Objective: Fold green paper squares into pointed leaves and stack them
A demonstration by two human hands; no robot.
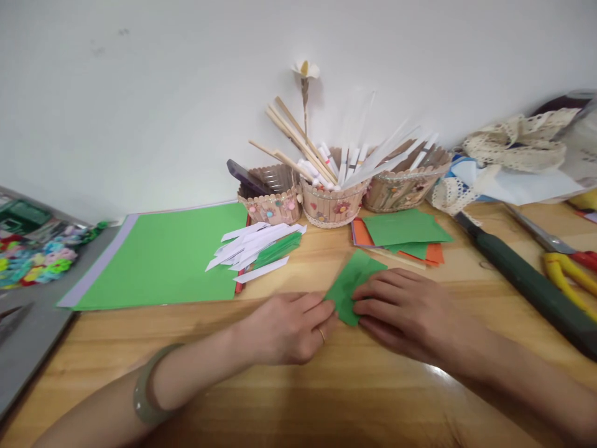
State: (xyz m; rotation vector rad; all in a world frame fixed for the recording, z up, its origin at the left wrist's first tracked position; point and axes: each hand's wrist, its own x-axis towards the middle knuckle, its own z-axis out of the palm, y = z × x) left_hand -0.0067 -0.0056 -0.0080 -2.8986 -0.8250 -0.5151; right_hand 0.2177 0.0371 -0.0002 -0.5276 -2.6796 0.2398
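Note:
A small piece of green paper (pixel 351 283) sits between my two hands over the wooden table (pixel 209 373). My left hand (pixel 291 326), with a ring on one finger, pinches the paper's left edge near its lower corner. Across the right side of the same sheet curl the fingers of my right hand (pixel 410 308), hiding part of it. Just behind the paper lies a small stack of green cut sheets (pixel 405 227), with orange ones showing beneath. White folded paper strips (pixel 254 246) and a few green strips are heaped farther left.
Large green sheets (pixel 163 255) cover the table's left part. Decorated baskets (pixel 333 205) holding sticks and pens stand along the wall. To the right are a dark green tool (pixel 522 274), scissors (pixel 562 249) and lace ribbon (pixel 517 143). A grey tray (pixel 32 336) borders the left.

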